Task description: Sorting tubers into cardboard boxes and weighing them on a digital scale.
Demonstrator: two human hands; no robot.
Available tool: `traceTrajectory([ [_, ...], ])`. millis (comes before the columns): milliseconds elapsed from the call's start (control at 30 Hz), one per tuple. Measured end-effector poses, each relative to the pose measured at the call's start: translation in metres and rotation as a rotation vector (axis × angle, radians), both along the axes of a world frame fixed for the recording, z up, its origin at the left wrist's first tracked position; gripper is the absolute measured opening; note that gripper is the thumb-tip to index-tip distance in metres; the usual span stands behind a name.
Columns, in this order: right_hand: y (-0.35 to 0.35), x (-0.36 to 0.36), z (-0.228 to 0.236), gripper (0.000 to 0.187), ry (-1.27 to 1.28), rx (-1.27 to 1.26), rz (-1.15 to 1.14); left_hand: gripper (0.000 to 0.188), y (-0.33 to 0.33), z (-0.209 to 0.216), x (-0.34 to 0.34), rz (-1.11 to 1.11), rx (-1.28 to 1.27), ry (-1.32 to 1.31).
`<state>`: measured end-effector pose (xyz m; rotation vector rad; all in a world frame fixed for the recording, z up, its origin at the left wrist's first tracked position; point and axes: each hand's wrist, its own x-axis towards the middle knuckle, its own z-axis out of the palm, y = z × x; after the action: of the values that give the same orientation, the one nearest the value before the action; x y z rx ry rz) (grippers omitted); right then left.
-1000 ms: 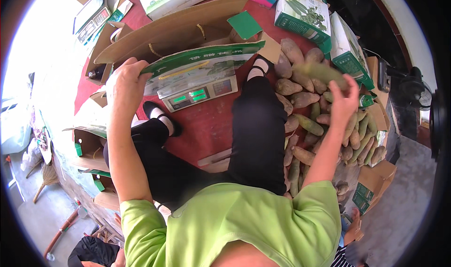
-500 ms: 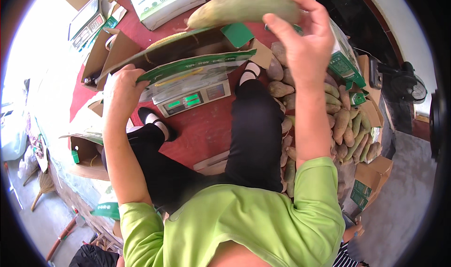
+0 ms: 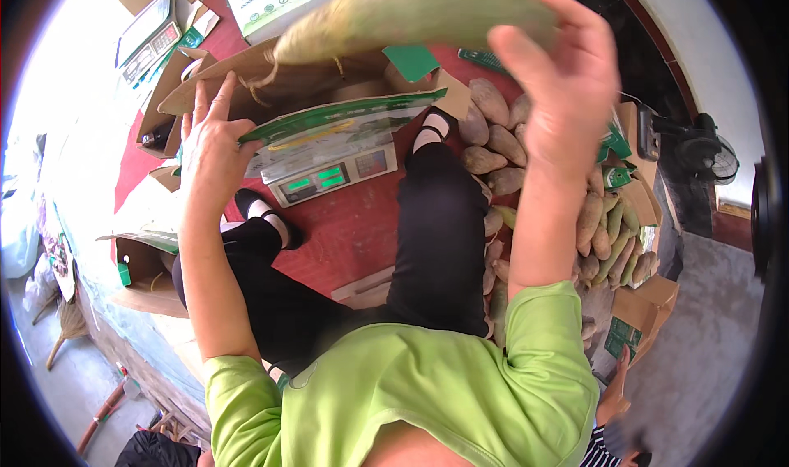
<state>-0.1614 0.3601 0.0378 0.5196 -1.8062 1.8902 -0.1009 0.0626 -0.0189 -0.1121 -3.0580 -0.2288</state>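
Currently, the right grip (image 3: 573, 85) grasps one end of a long greenish tuber (image 3: 411, 19), held above the open carton (image 3: 302, 86); the left grip (image 3: 212, 144) touches the carton's left end, though whether it is clenched there cannot be determined.

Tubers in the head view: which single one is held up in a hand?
The long greenish tuber in the right hand. It is held up, while the piled tubers lie heaped beside the right leg.

Red surface (image 3: 337, 251) bearing a digital scale (image 3: 345, 173), heaped tubers (image 3: 505, 143), a white-and-green box (image 3: 283, 2), a pale flat strip (image 3: 362, 288), two black shoes (image 3: 292, 235)
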Motion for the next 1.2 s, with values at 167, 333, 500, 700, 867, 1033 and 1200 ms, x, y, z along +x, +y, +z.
traceTrajectory([
  [167,-0.036,-0.016,-0.040,0.038,-0.178,0.435,-0.068,0.014,-0.001,-0.001,-0.002,-0.001,-0.012,-0.027],
  [333,-0.040,-0.036,-0.077,0.032,-0.392,0.579,0.002,0.015,-0.005,-0.005,-0.005,-0.005,-0.019,-0.028],
  [500,0.011,-0.039,-0.101,0.023,-0.361,0.308,-0.047,0.013,-0.015,-0.011,-0.008,-0.044,-0.015,0.006],
  [700,0.115,0.011,-0.196,0.019,-0.620,0.437,-0.229,0.012,-0.010,-0.015,-0.012,-0.092,0.040,0.029],
  [867,0.158,0.103,-0.309,0.018,-1.001,0.749,-0.286,0.011,-0.005,-0.014,-0.011,-0.056,0.081,-0.027],
  [1033,0.162,0.178,-0.387,0.025,-1.257,0.895,-0.193,0.010,-0.004,-0.014,-0.011,-0.013,0.118,-0.078],
  [1200,0.146,0.186,-0.407,0.038,-1.300,0.886,-0.168,0.009,-0.009,-0.020,-0.012,0.043,0.219,-0.090],
])
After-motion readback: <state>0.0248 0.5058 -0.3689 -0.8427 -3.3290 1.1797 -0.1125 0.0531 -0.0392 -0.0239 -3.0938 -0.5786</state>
